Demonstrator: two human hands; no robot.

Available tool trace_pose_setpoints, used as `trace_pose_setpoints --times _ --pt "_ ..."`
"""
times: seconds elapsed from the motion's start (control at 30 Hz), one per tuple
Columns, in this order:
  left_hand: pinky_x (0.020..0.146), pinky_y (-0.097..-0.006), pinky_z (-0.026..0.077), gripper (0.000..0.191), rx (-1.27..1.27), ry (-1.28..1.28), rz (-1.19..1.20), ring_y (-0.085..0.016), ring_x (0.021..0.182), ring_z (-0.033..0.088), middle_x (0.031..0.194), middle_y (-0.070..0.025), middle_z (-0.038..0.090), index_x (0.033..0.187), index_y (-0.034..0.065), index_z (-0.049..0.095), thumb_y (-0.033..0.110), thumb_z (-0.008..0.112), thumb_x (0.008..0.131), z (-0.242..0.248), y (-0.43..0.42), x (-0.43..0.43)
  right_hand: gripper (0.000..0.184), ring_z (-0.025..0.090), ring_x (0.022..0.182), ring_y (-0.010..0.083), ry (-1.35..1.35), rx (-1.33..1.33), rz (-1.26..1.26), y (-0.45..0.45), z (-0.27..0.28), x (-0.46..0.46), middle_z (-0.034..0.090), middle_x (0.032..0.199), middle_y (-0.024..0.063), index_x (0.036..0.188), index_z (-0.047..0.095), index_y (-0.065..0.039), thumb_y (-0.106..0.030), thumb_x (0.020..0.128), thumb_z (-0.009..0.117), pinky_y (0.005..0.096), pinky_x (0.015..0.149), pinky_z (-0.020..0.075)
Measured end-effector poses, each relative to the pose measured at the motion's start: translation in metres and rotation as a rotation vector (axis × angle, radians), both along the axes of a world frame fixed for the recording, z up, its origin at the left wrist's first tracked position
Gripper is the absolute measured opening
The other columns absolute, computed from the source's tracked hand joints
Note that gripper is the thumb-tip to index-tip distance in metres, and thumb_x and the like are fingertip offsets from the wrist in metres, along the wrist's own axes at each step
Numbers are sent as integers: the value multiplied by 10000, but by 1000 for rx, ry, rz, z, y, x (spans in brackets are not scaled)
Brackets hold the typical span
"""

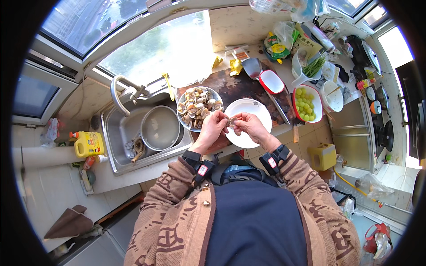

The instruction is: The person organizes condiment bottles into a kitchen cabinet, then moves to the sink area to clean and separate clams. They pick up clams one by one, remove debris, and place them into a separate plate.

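My left hand (214, 128) and my right hand (250, 128) meet over the left part of a white plate (254, 109). Between their fingertips is a clam shell (233, 122), which seems to be parted into pieces, one side in each hand. Just left of the plate, a round bowl (218, 96) is heaped with clams (196, 106); my left hand is close to its lower right rim. A dark, stained cutting board (229, 88) lies beneath or behind the plate and bowl. Whether the shell holds meat cannot be told.
At left, a steel sink (111, 146) holds a round pot (159, 128) of cloudy water below the faucet (114, 93). Right of the plate are a cleaver (278, 106), a knife with a wooden handle (295, 133), a small red-rimmed dish (272, 82) and a bowl of green grapes (304, 104).
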State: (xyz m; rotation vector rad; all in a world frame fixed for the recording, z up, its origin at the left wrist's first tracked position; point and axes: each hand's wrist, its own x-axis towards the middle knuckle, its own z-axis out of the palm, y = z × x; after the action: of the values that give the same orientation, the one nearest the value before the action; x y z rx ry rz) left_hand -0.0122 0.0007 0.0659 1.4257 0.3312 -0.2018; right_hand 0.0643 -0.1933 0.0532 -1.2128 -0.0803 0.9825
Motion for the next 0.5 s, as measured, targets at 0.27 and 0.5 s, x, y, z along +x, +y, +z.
trace_pose_setpoints --times 0.27,0.5 --pt "657 -230 621 89 -641 394 -7 -140 707 704 922 -137 736 1108 -11 612 63 625 1061 -11 -10 10 214 698 993 224 -1023 -208 -100 -20 12 1 684 1037 88 993 717 -27 127 875 627 319 873 576" --pt "624 -232 615 147 -935 578 2 -186 756 725 965 -170 740 1150 -67 620 13 627 1026 -45 -25 14 228 721 1001 249 -1143 -200 -215 -32 9 -8 707 1070 107 1004 697 -30 148 888 612 321 861 591"
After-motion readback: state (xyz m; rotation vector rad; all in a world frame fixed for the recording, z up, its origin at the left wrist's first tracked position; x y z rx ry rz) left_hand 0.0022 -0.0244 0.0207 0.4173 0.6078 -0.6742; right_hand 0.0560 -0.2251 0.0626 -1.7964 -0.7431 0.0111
